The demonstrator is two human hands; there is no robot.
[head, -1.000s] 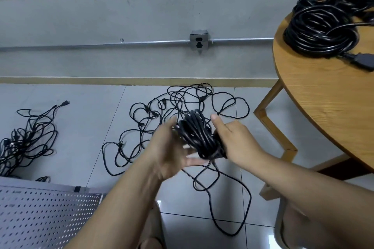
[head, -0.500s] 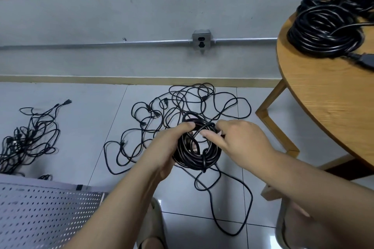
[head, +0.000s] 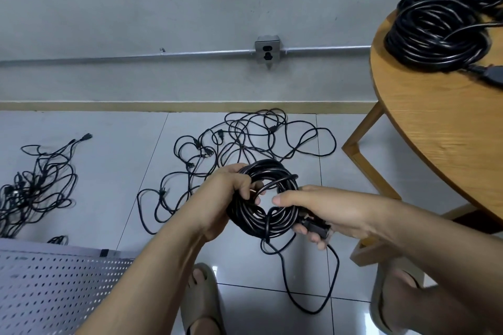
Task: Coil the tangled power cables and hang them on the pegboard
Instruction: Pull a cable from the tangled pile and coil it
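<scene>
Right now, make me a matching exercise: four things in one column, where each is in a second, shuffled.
1 unfinished coil
2 finished coils
3 pegboard
4 wall socket

A on the metal conduit
B in the left hand and right hand
C bottom left of the view
D on the round table

Pairs: 1-B, 2-D, 3-C, 4-A.

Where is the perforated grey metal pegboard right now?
Bottom-left of the head view: the perforated grey metal pegboard, nearer the person than the smaller black cable tangle.

Black coiled cable (head: 265, 200), floor tangles (head: 245, 141)
</scene>
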